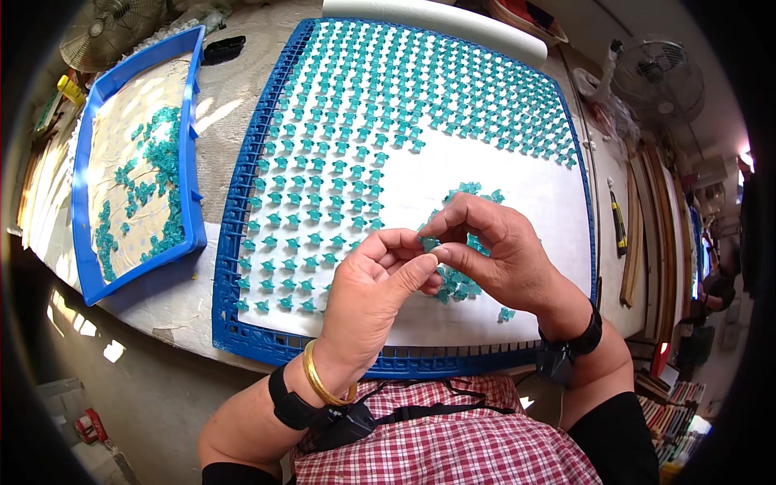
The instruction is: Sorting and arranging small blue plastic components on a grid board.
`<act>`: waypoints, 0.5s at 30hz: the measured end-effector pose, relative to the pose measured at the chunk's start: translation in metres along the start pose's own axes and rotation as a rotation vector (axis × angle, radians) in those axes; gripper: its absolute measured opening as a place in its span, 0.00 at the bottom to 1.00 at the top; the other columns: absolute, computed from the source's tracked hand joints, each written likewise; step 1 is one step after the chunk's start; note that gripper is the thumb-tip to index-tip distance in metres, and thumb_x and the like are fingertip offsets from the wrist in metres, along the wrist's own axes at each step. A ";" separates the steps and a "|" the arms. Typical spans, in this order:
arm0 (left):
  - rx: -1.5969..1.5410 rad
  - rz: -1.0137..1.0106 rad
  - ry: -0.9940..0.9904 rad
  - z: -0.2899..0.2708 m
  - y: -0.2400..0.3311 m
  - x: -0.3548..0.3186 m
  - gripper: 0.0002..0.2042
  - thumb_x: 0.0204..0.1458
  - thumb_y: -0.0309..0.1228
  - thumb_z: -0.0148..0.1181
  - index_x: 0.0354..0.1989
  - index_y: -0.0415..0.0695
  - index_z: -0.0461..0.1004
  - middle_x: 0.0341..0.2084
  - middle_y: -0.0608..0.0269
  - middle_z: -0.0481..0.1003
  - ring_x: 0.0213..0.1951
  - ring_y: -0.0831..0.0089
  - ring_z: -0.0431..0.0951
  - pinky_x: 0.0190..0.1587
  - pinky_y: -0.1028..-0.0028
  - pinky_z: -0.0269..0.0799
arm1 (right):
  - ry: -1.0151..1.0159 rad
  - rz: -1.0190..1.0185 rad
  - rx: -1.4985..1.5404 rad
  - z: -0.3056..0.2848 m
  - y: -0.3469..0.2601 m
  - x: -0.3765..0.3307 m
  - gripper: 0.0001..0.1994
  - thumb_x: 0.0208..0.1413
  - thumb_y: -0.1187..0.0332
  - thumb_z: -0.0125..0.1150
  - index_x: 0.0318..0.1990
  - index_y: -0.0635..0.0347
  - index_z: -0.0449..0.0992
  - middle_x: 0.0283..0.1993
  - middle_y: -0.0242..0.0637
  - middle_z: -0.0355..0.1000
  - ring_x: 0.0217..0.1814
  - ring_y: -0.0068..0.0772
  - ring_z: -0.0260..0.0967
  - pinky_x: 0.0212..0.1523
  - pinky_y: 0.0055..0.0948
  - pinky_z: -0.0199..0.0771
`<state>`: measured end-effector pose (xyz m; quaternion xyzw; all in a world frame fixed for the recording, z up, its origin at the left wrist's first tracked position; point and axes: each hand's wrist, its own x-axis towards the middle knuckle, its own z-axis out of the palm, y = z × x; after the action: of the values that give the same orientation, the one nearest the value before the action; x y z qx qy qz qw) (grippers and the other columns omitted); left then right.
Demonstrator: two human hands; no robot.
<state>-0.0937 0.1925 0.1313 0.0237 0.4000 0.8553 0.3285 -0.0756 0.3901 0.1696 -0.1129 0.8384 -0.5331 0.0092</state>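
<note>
Both my hands meet over a white sheet (pixel 485 174) lying in a blue plastic lattice tray (pixel 229 242). Between their fingertips is a small translucent teal plastic piece (pixel 429 242). My left hand (pixel 373 279) is closed, its index finger and thumb at the piece and the other fingers curled in. My right hand (pixel 497 250) pinches the same piece from the other side, partly hiding it. Beneath the right hand lies a loose pile of teal pieces (pixel 459 287). Rows of similar teal pieces (pixel 343 89) stand spaced across the sheet's left and far parts.
At the left, a blue bin (pixel 194 162) holds cloth and more teal pieces. A white roll (pixel 436 28) lies behind the tray. To the right are a yellow-black cutter knife (pixel 618 222), wooden strips (pixel 634 242) and a fan (pixel 659 81). A black object (pixel 224 50) sits beside the bin.
</note>
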 end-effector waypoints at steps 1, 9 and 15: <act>0.005 -0.025 -0.004 0.001 0.001 -0.001 0.12 0.66 0.27 0.61 0.54 0.36 0.72 0.41 0.60 0.80 0.41 0.75 0.81 0.47 0.74 0.79 | -0.018 -0.017 -0.055 -0.001 -0.003 -0.001 0.11 0.59 0.78 0.68 0.49 0.59 0.80 0.36 0.32 0.75 0.36 0.26 0.74 0.39 0.27 0.76; -0.058 -0.192 -0.077 -0.004 0.002 -0.009 0.13 0.70 0.34 0.56 0.54 0.36 0.73 0.38 0.62 0.78 0.37 0.76 0.79 0.43 0.76 0.77 | -0.144 -0.002 0.157 -0.014 0.002 -0.003 0.10 0.58 0.79 0.68 0.47 0.59 0.80 0.39 0.32 0.77 0.42 0.27 0.77 0.42 0.31 0.77; -0.183 -0.247 -0.049 -0.009 0.003 -0.011 0.14 0.73 0.37 0.52 0.54 0.38 0.73 0.38 0.63 0.78 0.38 0.77 0.77 0.45 0.75 0.75 | -0.128 -0.177 -0.164 -0.005 -0.015 0.008 0.10 0.53 0.79 0.71 0.43 0.60 0.80 0.38 0.36 0.75 0.40 0.36 0.78 0.40 0.32 0.79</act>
<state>-0.0897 0.1791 0.1295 -0.0349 0.3123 0.8405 0.4414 -0.0816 0.3867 0.1863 -0.2204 0.8637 -0.4533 0.0065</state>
